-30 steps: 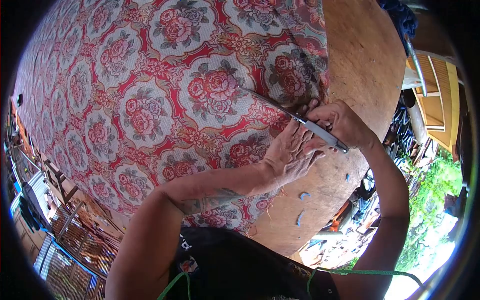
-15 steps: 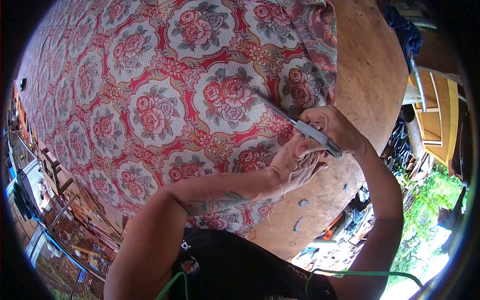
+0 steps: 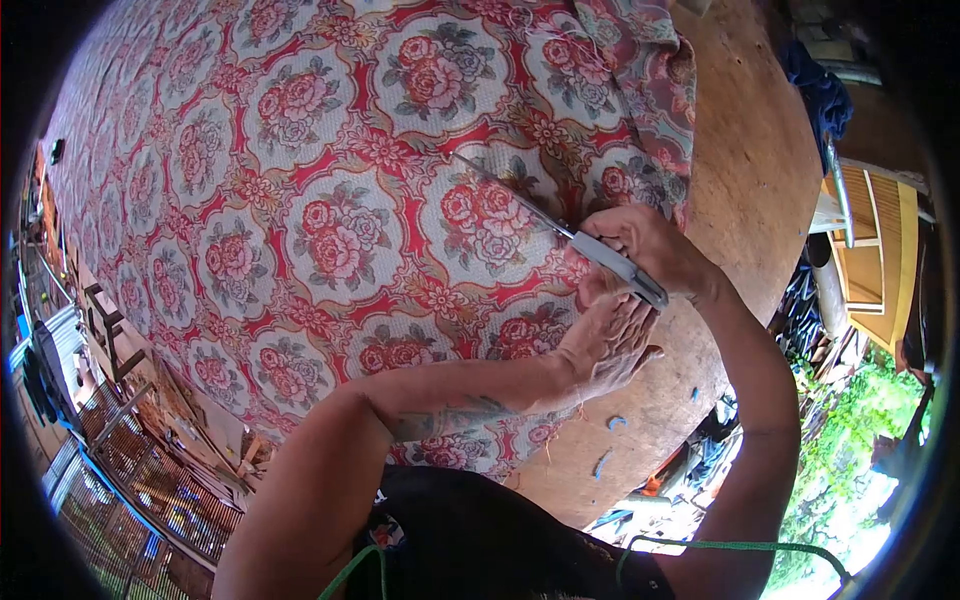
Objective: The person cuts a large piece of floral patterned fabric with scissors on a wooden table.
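Observation:
A floral red-and-cream fabric (image 3: 335,235) covers most of a brown wooden surface. My right hand (image 3: 650,245) is closed round the grey handle of a long-bladed tool (image 3: 605,260), which looks like scissors. Its thin blade slants to the upper left over the fabric; whether there is a second blade cannot be made out. Just below the handle, my left hand (image 3: 608,345) lies with its fingers stretched out at the fabric's edge, close to the tool. The handle partly hides its fingertips.
Bare wood (image 3: 745,150) shows along the right side, with small blue scraps (image 3: 603,463) and loose threads near the lower edge. Dark blue cloth (image 3: 820,90) hangs at the upper right. A yellow wooden frame (image 3: 870,245) stands at the right; slatted items are at lower left.
The view has shifted, so the fabric appears further right. The tool and my right hand have moved slightly left over the fabric. My left hand remains just below the handle.

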A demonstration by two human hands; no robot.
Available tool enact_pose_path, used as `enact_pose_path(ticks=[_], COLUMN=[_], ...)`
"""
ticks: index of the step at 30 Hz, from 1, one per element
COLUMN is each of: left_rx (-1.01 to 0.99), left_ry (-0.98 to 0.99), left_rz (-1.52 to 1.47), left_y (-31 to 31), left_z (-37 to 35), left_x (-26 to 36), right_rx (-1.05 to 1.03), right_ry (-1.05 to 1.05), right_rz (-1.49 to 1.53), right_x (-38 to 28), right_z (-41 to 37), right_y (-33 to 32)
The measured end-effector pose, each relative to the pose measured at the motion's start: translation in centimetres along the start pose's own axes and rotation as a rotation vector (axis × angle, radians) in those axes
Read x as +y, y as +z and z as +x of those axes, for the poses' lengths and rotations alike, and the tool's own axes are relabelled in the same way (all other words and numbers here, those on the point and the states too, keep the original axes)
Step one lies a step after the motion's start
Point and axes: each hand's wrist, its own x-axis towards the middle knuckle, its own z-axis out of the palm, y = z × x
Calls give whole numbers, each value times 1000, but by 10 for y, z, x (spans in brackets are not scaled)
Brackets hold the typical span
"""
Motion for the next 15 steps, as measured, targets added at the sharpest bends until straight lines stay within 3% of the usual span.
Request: enact_pose_path(ticks=[6, 13, 15], left_rx=[-13, -59, -96], left_ry=[-4, 67, 26], left_rz=[-63, 30, -21], left_y=[3, 4, 30], left_z=[1, -1, -1], left_x=[2, 1, 8], right_rx=[4, 81, -32], right_ry=[-92, -30, 8], right_rz=[-6, -160, -132], right_x=[8, 8, -8], right_z=[5, 2, 0], right_y=[-5, -3, -4])
